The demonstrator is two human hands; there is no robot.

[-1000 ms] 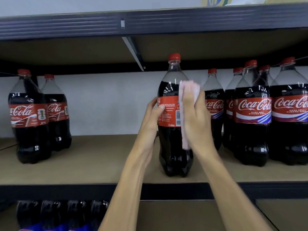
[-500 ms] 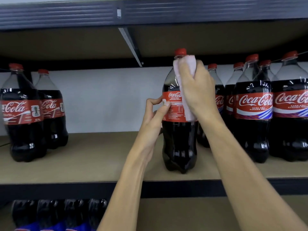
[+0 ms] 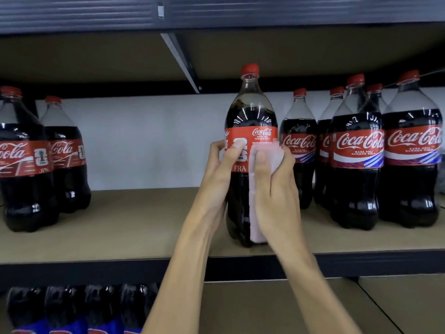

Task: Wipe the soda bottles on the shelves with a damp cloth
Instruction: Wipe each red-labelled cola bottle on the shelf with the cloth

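So the right hand (image 3: 277,189) has slid from the neck down to the label, fingers curled round the pink cloth (image 3: 257,225), pressing it on the middle bottle (image 3: 250,112). Meanwhile the left hand (image 3: 221,169) grips the label, thumb across it. Bottle's been turned, FRA faces out now, standing on the shelf (image 3: 144,225).

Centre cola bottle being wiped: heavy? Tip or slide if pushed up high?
Probably heavy: the bottle looks full to the shoulder. Tall on a narrow base, so a high push likely tips it. Smooth plastic, maybe slick under the damp cloth.
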